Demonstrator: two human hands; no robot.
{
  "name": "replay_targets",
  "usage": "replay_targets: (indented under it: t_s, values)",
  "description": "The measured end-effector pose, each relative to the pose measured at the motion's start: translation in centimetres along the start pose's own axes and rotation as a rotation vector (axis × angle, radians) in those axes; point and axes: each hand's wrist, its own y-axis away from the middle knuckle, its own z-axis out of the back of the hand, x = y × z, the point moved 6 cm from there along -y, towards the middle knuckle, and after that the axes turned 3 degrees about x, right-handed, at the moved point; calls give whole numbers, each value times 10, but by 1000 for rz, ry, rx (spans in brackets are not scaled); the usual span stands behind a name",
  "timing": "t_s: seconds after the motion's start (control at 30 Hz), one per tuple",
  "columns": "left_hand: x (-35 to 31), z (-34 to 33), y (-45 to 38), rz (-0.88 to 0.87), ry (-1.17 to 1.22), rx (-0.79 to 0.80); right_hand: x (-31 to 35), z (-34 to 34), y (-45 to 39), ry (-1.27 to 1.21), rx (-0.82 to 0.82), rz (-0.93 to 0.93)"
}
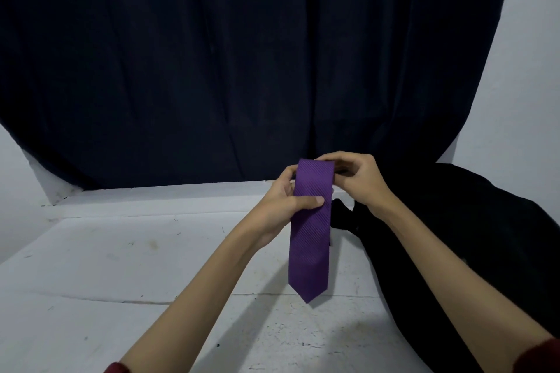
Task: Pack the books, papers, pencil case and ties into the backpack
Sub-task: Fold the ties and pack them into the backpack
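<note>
My left hand [288,200] pinches the purple tie [310,236] mid-length, thumb across its face, pointed tip hanging just above the white counter [121,266]. My right hand [357,179] curls round the fold at the top. Judgement: fold evenly, keep edges aligned, then carry it right to the black backpack [469,236].

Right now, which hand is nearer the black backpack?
Right. The right hand grips the purple tie's top fold directly beside the backpack; the left hand pinches the tie from its far side, farther away.
</note>
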Motion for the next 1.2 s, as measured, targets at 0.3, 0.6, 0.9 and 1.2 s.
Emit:
replay_targets:
  t_s: [0.3, 0.6, 0.9, 1.2]
  values:
    - [14, 8, 10, 38, -56, -13, 2, 10, -6, -92, -66, -76]
    - [-7, 16, 2, -166, -53, -156, -7, -4, -1, -229, -71, -208]
    - [-5, 17, -7, -200, -43, -221, -15, -18, 14, -287, 76, -319]
    - [-5, 20, -15, -199, -61, -308, -20, -32, 24, -428, 206, -377]
